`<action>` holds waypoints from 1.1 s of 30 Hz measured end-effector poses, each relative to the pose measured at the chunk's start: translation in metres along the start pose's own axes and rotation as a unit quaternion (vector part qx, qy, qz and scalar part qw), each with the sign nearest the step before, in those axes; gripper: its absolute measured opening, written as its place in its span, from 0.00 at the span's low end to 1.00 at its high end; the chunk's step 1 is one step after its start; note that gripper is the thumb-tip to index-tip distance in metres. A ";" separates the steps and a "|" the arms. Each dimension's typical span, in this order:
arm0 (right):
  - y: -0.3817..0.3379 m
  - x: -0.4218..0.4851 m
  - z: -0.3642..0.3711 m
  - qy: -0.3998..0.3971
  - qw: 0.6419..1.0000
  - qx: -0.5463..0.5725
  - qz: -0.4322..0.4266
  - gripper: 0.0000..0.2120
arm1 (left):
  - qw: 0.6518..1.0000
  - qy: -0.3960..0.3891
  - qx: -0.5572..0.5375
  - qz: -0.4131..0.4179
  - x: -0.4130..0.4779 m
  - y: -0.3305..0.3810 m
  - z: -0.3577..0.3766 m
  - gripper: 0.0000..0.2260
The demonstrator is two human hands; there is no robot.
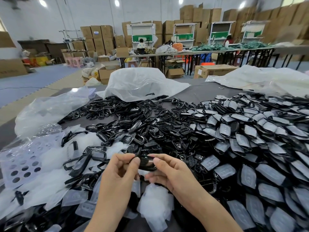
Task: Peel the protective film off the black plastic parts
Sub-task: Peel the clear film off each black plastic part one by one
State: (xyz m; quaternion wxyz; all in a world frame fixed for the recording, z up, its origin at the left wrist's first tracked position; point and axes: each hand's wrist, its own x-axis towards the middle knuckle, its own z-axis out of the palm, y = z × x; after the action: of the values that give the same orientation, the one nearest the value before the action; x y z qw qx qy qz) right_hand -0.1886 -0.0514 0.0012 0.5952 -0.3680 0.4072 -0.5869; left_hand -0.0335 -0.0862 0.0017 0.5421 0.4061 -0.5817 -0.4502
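L hand (117,173) & R hand (168,171) each pinch 1 end of black part (146,162) btwn them.

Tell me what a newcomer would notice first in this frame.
A huge heap of film-covered black parts fills the right side. Left of it lies a pile of bare black frames, with peeled film scraps at lower left. At bottom centre, the left hand and right hand pinch one black part.
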 end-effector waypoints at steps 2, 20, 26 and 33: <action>0.000 -0.002 0.000 0.005 1.000 -0.022 -0.016 0.11 | 0.999 -0.004 -0.037 -0.035 0.001 0.000 0.000 0.05; 0.000 -0.004 0.003 0.016 0.988 -0.128 -0.087 0.10 | 0.995 -0.036 0.084 0.038 -0.001 0.002 0.001 0.10; 0.002 -0.004 0.000 0.029 0.972 -0.206 -0.113 0.09 | 0.973 -0.039 0.210 0.089 -0.002 0.000 -0.004 0.14; 0.005 -0.003 -0.010 0.147 0.920 -0.328 -0.160 0.07 | 0.887 -0.051 0.430 0.162 0.005 -0.006 -0.022 0.09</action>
State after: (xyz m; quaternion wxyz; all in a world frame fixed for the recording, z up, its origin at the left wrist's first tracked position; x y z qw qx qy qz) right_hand -0.1957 -0.0480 -0.0076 0.2735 -0.5123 0.5954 -0.5552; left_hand -0.0124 -0.0944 -0.0025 0.3497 0.4764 -0.8025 -0.0823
